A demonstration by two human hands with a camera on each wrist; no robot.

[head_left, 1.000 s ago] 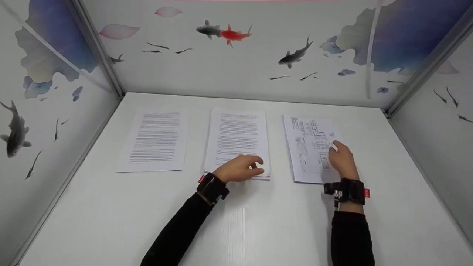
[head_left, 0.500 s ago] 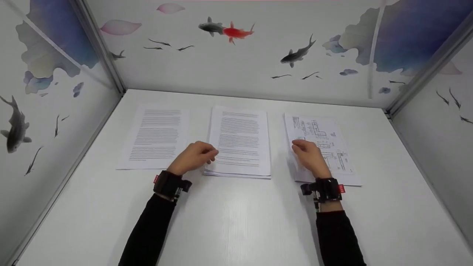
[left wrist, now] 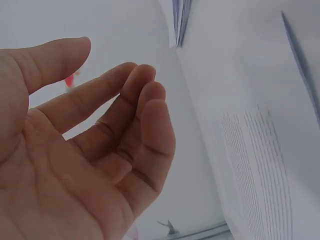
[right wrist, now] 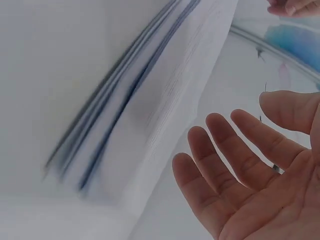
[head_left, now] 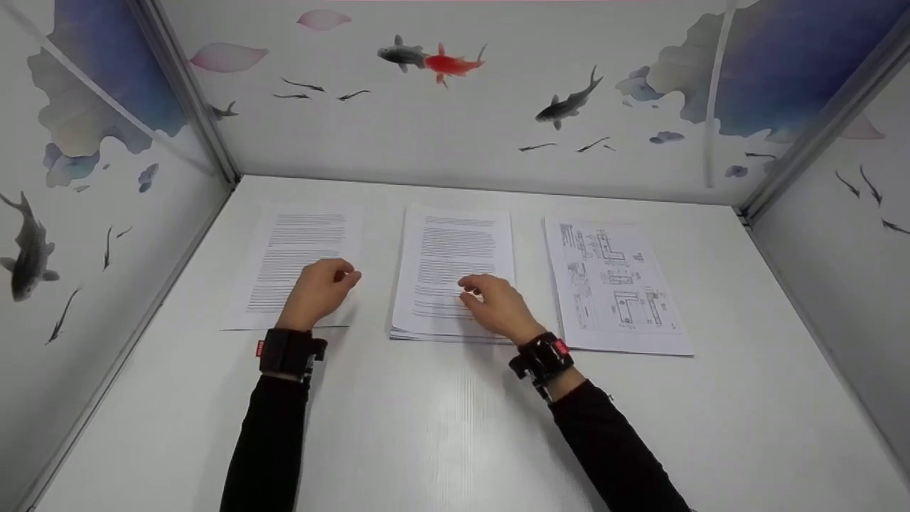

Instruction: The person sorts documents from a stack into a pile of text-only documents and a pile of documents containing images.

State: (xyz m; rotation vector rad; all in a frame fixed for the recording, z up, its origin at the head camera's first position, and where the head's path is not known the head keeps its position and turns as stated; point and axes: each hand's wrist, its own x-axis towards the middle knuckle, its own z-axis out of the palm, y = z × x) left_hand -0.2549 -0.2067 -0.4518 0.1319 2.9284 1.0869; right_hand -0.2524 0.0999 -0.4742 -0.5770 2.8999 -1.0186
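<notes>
Three lots of printed paper lie side by side. My left hand point(head_left: 318, 291) hovers above the left text sheet point(head_left: 295, 242), its fingers loosely bent around nothing, as the palm in the left wrist view shows. Over the middle stack of text pages point(head_left: 455, 249) is my right hand point(head_left: 498, 306), also holding nothing, with relaxed fingers. That stack's layered edges point(right wrist: 125, 95) show in the right wrist view, apart from the fingers. To the right lies a stack topped by a technical drawing point(head_left: 618, 284), with neither hand on it.
The white table point(head_left: 441, 427) is walled on three sides by panels; the back panel point(head_left: 455, 135) carries painted fish. Metal posts point(head_left: 186, 92) stand in the corners. Each wrist wears a black camera strap point(head_left: 288, 352).
My left hand has moved left from the middle stack to over the left sheet. My right hand has moved left from the drawing to over the middle stack. The papers look unmoved.
</notes>
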